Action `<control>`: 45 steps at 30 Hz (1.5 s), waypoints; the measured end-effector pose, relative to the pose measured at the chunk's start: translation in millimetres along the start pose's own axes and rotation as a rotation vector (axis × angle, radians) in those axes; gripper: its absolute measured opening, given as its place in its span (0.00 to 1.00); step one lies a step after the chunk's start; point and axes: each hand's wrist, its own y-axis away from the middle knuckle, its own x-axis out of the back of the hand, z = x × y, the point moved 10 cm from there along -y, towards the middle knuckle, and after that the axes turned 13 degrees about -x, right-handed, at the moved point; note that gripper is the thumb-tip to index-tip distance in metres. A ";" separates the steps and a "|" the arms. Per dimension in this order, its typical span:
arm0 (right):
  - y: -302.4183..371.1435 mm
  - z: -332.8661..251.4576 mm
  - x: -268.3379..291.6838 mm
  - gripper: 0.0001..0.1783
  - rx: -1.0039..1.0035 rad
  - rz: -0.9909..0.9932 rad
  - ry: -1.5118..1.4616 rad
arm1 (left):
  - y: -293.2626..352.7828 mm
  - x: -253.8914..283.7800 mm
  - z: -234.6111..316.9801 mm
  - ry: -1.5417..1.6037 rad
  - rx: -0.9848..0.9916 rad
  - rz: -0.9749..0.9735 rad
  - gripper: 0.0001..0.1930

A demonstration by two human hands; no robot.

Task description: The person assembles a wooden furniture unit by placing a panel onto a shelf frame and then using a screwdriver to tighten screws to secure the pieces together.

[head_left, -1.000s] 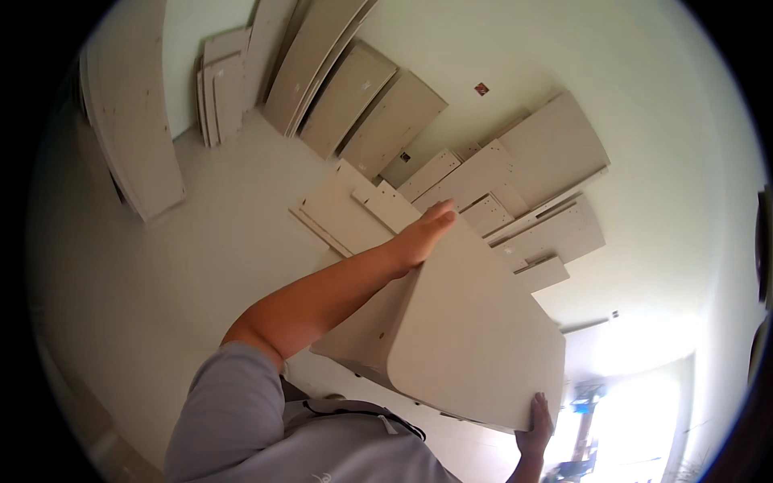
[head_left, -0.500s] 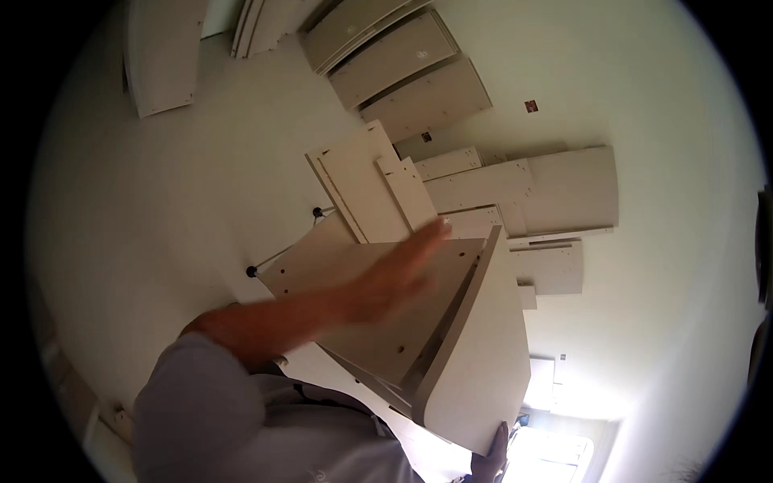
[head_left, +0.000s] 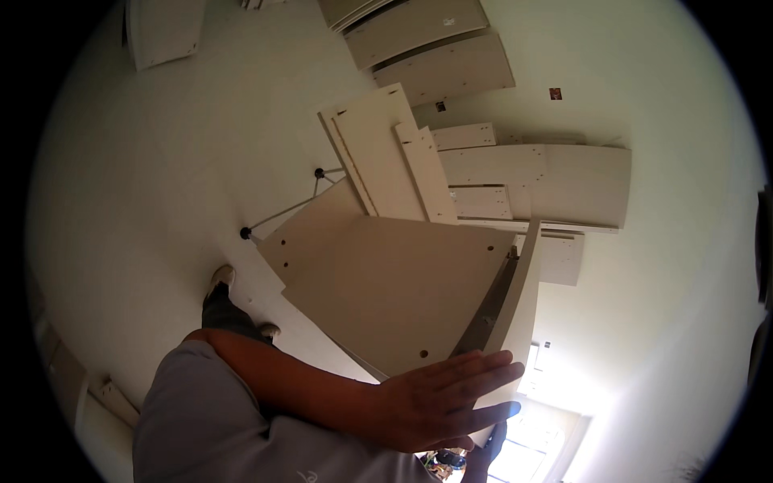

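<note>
A white board (head_left: 525,290) stands tilted on edge along the right side of a large flat white panel (head_left: 386,282) with drilled holes. A dark gap shows between the two, with a small metal fitting near its far end. My left hand (head_left: 443,402) reaches across from the left, fingers stretched and spread, over the near end of the tilted board. It grips nothing; whether it touches the board I cannot tell. My right hand (head_left: 493,447), partly hidden behind the left, holds the same board at its low near end.
Beyond the panel lie a grooved board (head_left: 366,153) and a narrow strip (head_left: 427,173). A thin-legged stand with black feet (head_left: 245,233) shows at the left. More boards (head_left: 584,185) are on the floor at right, stacked panels (head_left: 443,68) farther back. A bright window (head_left: 527,451) is lower right.
My left hand has swept from above the flat panel down and right to the near end of the tilted board. That board now shows more edge-on. The view has shifted, and my legs show.
</note>
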 end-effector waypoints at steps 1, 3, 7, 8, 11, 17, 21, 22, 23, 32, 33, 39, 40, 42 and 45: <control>0.5 -8.5 0.9 0.34 0.028 0.017 0.014 | 0.0 0.5 -0.7 0.007 -0.007 -0.006 0.35; 6.4 -40.9 3.6 0.37 0.087 0.054 0.032 | 0.2 -1.6 -3.8 0.026 -0.023 -0.014 0.36; 7.5 0.9 -0.4 0.41 0.017 0.074 0.140 | 6.2 -7.5 -7.1 0.077 -0.033 -0.040 0.40; 9.3 4.6 -2.0 0.40 0.063 0.089 0.145 | 9.5 -9.1 -8.0 0.089 -0.036 -0.056 0.41; 8.1 4.3 -6.6 0.38 0.044 0.079 0.111 | 34.4 -1.9 -24.6 0.112 0.022 -0.066 0.48; 5.9 -22.8 2.8 0.35 0.209 0.167 0.212 | 37.4 -21.4 -35.9 0.117 0.196 -0.110 0.54; -7.1 34.8 -18.1 0.43 -0.260 -0.083 -0.441 | 36.6 -16.7 -31.7 0.100 0.198 -0.077 0.54; -3.6 47.2 -12.7 0.44 -0.147 -0.026 -0.177 | 33.4 -16.0 -32.5 0.096 0.201 -0.086 0.56; 1.3 58.4 -10.7 0.44 -0.034 0.029 0.087 | 28.3 -14.6 -35.2 0.092 0.204 -0.096 0.57; 3.0 37.9 -3.5 0.40 -0.010 0.080 0.053 | 24.6 -15.7 -29.5 0.099 0.213 -0.051 0.57; 3.3 39.8 -5.7 0.40 -0.032 0.061 0.066 | 26.1 -12.2 -24.1 0.108 0.184 0.005 0.57; 0.6 22.8 -12.0 0.36 -0.001 0.044 0.029 | 35.6 -1.7 -33.4 0.170 0.193 0.083 0.58; 0.4 20.1 -11.2 0.36 0.057 0.053 0.073 | 38.0 -0.5 -34.9 0.197 0.212 0.076 0.56; 2.5 9.2 -9.6 0.35 0.168 0.072 0.160 | 45.8 9.8 -41.8 0.258 0.248 0.058 0.52; 6.6 -10.7 -7.8 0.32 0.265 0.056 0.247 | 72.2 41.0 -56.6 0.169 0.212 0.168 0.46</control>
